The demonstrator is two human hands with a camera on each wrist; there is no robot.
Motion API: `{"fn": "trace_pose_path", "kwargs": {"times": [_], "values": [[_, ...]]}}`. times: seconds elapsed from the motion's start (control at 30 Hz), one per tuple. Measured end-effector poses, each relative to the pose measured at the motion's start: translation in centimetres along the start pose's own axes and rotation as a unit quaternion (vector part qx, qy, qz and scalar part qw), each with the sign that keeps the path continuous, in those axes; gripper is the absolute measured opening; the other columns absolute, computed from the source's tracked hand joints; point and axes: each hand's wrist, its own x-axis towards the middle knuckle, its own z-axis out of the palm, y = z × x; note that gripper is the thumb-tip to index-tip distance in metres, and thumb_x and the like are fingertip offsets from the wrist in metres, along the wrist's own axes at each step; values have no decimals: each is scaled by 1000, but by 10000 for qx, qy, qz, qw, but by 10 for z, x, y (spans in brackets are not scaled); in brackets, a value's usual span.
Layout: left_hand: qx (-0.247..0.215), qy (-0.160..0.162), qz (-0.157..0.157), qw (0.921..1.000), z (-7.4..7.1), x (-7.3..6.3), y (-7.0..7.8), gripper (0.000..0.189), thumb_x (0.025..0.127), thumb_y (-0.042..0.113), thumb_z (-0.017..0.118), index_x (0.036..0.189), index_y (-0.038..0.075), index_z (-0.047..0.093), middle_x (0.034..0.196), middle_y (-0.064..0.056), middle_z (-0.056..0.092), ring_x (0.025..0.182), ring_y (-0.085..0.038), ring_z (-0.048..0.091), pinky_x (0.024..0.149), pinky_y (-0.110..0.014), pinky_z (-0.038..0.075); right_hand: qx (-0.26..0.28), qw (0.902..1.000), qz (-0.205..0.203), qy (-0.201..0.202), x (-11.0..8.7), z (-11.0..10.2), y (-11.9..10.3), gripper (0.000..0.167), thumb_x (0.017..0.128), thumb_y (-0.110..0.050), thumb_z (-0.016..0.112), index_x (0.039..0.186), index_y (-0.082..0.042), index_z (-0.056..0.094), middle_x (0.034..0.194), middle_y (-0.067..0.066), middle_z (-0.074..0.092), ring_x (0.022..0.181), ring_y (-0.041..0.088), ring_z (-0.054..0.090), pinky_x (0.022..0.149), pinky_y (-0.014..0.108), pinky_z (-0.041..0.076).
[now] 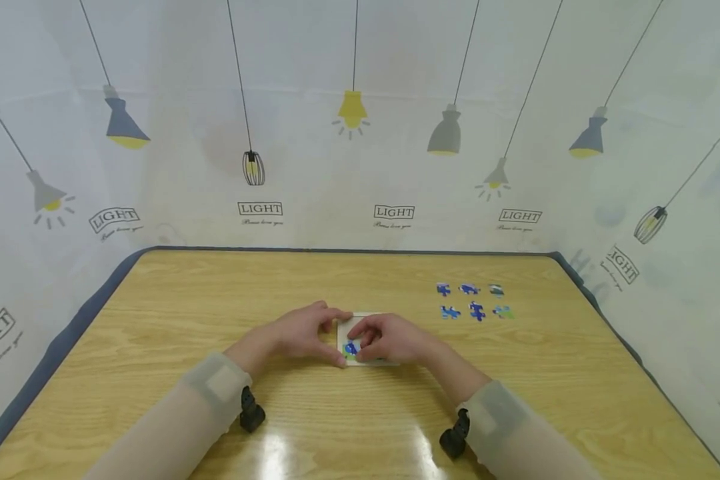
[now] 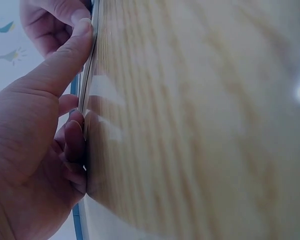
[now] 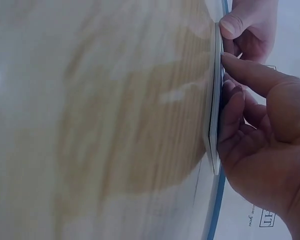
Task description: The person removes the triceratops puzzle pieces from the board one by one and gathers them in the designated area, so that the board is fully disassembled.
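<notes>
A small white-rimmed puzzle tray (image 1: 341, 333) lies flat on the table. My left hand (image 1: 303, 331) holds its left side, thumb at the near corner and a forefinger at the far one. In the left wrist view the left thumb (image 2: 65, 62) presses along the tray's edge. Over the tray bends my right hand (image 1: 393, 339), its thumb and curled fingers at a blue and green jigsaw piece (image 1: 351, 349) in the near left corner. The right hand hides much of the tray. From the right wrist camera, the right thumb (image 3: 255, 75) touches the tray's top side.
Several loose jigsaw pieces lie in two rows to the right and farther back, among them a dark blue piece (image 1: 477, 311) and a green one (image 1: 504, 312). The wooden table (image 1: 216, 287) ends at a printed curtain (image 1: 312, 133) behind and at both sides.
</notes>
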Motion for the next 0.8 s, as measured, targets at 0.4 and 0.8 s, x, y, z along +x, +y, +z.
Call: {"fn": "trace_pose_path", "kwargs": {"times": [0.4,0.8], "values": [[-45,-23,-37,10000,0,0,0,92,85,60,92,162,27,55,119,1,58,106,-20,55,94,-40,47,37,9999,-92,135,4,5,3,33,96,-10,84,125,-12,68,109,4,66,99,18,59,89,31,49],[32,-104,-59,9999,-2,0,2,95,82,59,94,163,27,55,121,1,58,110,-20,55,98,-42,48,210,9983,-420,346,0,7,6,18,102,-17,78,120,-19,72,107,1,72,94,18,64,85,33,52]]}}
